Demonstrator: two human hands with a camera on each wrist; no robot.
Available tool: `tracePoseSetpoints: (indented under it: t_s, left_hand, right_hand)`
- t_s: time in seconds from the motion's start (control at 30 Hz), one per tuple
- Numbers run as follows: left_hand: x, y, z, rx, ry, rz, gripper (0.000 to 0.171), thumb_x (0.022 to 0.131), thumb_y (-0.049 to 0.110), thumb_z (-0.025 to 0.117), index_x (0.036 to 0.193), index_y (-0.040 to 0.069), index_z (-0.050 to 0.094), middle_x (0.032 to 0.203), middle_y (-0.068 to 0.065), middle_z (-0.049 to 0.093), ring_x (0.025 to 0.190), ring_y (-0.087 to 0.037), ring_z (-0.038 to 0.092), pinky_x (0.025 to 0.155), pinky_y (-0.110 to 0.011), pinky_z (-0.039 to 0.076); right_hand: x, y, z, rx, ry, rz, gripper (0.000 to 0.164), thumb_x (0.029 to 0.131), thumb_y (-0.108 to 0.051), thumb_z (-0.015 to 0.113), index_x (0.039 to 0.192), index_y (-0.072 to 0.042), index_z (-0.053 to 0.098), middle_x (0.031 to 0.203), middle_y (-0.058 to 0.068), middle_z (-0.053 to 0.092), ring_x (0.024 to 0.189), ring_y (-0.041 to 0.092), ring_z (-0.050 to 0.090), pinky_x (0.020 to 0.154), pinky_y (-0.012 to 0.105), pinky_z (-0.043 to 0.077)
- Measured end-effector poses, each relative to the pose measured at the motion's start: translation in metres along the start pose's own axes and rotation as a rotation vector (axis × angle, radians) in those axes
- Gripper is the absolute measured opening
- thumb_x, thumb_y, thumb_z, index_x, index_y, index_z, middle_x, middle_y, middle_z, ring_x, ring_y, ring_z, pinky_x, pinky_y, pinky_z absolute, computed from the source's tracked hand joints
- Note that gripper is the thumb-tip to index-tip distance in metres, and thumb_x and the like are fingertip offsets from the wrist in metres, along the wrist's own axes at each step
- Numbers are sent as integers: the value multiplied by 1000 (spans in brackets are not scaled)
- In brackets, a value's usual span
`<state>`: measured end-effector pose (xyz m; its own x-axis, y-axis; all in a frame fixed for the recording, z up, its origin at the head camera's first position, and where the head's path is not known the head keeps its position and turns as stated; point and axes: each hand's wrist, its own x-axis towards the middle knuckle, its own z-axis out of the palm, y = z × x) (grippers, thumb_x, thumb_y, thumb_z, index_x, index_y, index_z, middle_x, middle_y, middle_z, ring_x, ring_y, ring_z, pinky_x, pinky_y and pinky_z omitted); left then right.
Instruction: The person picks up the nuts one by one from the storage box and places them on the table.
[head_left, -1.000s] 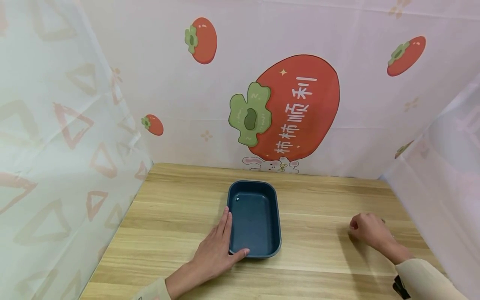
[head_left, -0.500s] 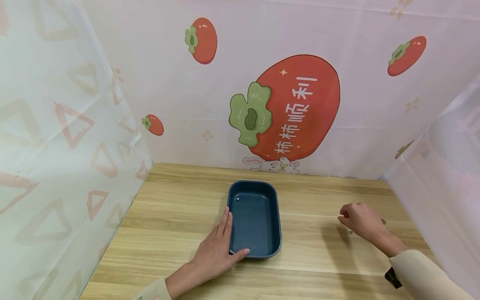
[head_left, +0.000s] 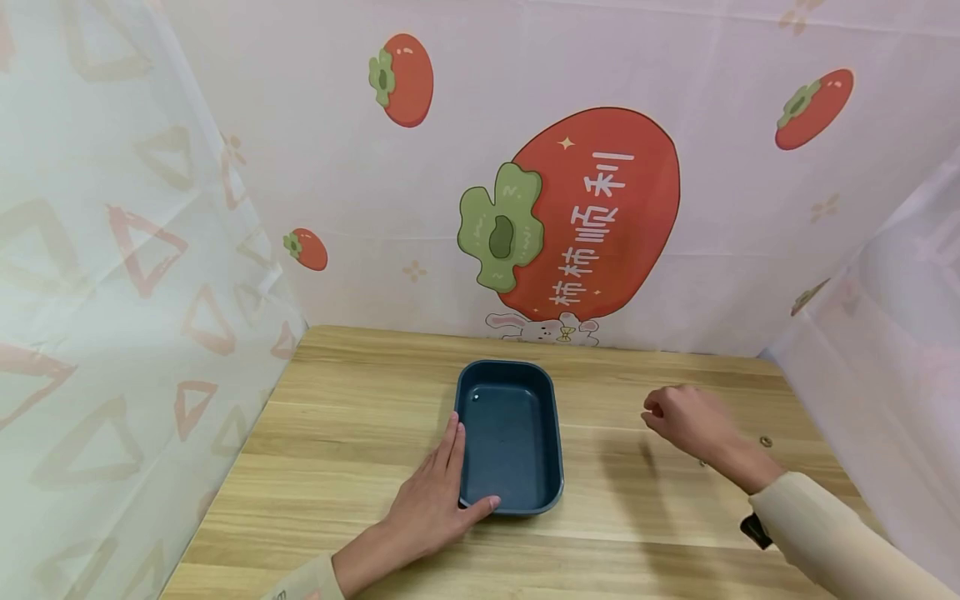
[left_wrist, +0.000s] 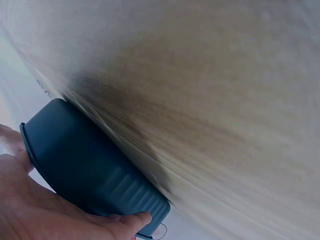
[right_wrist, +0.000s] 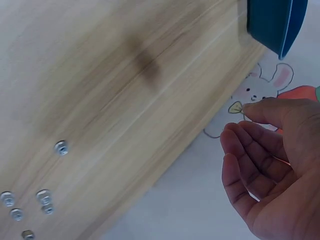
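A dark blue rectangular tray (head_left: 504, 450) stands in the middle of the wooden table. My left hand (head_left: 429, 500) rests against it, straight fingers along the left side, thumb across the near left corner. In the left wrist view the hand (left_wrist: 45, 212) lies at the tray's outer wall (left_wrist: 95, 165). Over the table right of the tray is my right hand (head_left: 686, 421), its fingers curled. The right wrist view shows the thumb tip close to the index fingertip (right_wrist: 245, 124); I cannot tell whether something small sits between them. Several small metal nuts (right_wrist: 61, 147) lie on the table.
A nut (head_left: 765, 442) lies beyond my right forearm, towards the table's right side. Printed cloth (head_left: 360, 167) with persimmon drawings hangs behind the table (head_left: 360, 392), and cloth also hangs on both sides. A small bright spot shows inside the tray's far left corner.
My right hand has moved left from the nuts towards the tray, fingers staying curled. Nuts it covered are now visible. The left hand and tray have not moved.
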<state>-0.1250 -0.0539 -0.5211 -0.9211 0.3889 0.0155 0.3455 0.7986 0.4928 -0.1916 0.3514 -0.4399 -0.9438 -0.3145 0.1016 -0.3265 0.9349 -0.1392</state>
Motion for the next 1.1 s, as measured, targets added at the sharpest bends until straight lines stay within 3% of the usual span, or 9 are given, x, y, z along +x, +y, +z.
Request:
tracePoseSetpoints:
  t_s: [0.27, 0.6, 0.93, 1.1]
  left_hand:
    - [1, 0, 1, -5, -10, -6, 111, 96, 69, 63, 170, 4, 11, 179, -10, -1, 159, -36, 26, 119, -58, 39]
    - [1, 0, 1, 6, 3, -4, 111, 96, 68, 64, 170, 4, 12, 179, -10, 1, 159, -36, 28, 118, -58, 40]
    - [1, 0, 2, 5, 9, 0, 111, 96, 68, 64, 170, 3, 13, 179, -11, 3, 159, -34, 28, 119, -57, 40]
    - [2, 0, 1, 1, 5, -5, 111, 96, 69, 64, 170, 4, 13, 179, -10, 2, 159, -35, 29, 118, -58, 40]
  right_hand:
    - [22, -20, -6, 45, 26, -49, 15, 92, -7, 74, 78, -13, 73, 63, -8, 55, 55, 7, 44, 52, 29, 39]
    - [56, -56, -17, 49, 51, -113, 13, 94, -10, 75, 81, -10, 76, 63, -6, 57, 55, 10, 47, 54, 29, 42]
    - [82, -83, -19, 52, 47, -181, 8, 94, -12, 76, 91, -8, 82, 72, -2, 69, 59, 11, 55, 59, 30, 52]
    - [95, -98, -17, 62, 30, -218, 10, 94, -12, 76, 87, -8, 81, 64, -4, 63, 57, 11, 52, 55, 29, 47]
